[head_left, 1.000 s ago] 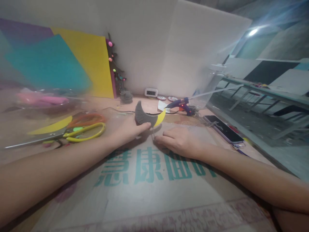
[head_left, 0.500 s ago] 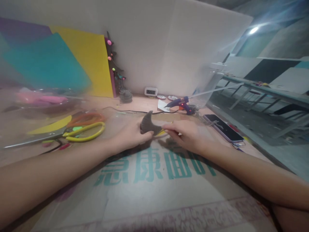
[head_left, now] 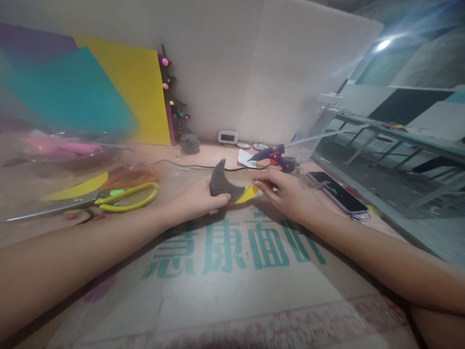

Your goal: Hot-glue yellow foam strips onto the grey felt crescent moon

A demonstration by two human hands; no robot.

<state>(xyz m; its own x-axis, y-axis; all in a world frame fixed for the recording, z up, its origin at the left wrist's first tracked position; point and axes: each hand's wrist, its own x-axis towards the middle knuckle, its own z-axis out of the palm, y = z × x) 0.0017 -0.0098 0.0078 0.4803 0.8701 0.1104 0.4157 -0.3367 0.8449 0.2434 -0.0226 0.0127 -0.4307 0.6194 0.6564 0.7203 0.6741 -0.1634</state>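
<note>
In the head view, the left hand (head_left: 201,199) is pinching a grey-and-yellow crescent (head_left: 227,188) over the lettered sheet (head_left: 218,295), fingers hiding behind. Its long axis is slanting from the upright grey horn down rightward; the right hand's (head_left: 283,194) fingertips are pressing together, obscuring the yellow tip.

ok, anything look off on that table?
No spill or breakage visible. Slightly untidy: loose scraps lie around the scissors, left side. The crescent in the left hand is dark grey along most of its length but yellow toward the right end, so its surface looks uneven.
</note>
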